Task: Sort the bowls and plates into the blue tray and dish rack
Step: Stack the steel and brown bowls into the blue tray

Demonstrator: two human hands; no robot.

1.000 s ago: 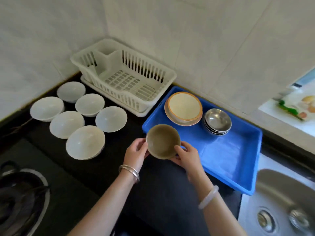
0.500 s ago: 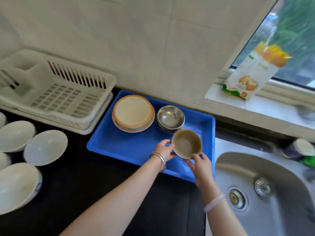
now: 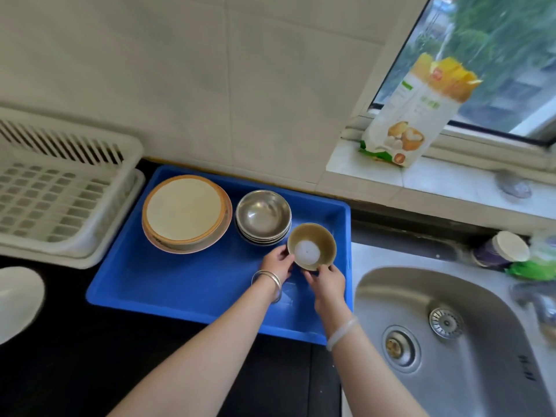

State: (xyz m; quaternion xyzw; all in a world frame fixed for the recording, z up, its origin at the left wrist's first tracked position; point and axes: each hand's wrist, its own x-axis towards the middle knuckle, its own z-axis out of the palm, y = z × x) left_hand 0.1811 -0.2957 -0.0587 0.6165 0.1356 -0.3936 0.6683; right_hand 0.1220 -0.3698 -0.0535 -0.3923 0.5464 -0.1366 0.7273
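Observation:
A small olive-brown bowl point(image 3: 312, 246) is over the right end of the blue tray point(image 3: 180, 284), just right of a stack of steel bowls point(image 3: 263, 216). My left hand point(image 3: 278, 260) holds its left rim and my right hand point(image 3: 326, 281) holds its near rim. Whether the bowl touches the tray floor I cannot tell. A stack of cream plates with orange rims point(image 3: 186, 212) lies at the tray's far left. The white dish rack point(image 3: 60, 191) stands left of the tray. One white bowl point(image 3: 18, 299) shows at the left edge.
A steel sink point(image 3: 451, 341) lies right of the tray. A food packet point(image 3: 418, 115) leans on the window sill. A cup with a lid point(image 3: 502, 249) and green items sit behind the sink. The black counter point(image 3: 90, 371) runs in front.
Both hands carried the olive bowl from the counter's front rightward into the tray, beside the steel bowls. The camera swung right, so most white bowls left the view.

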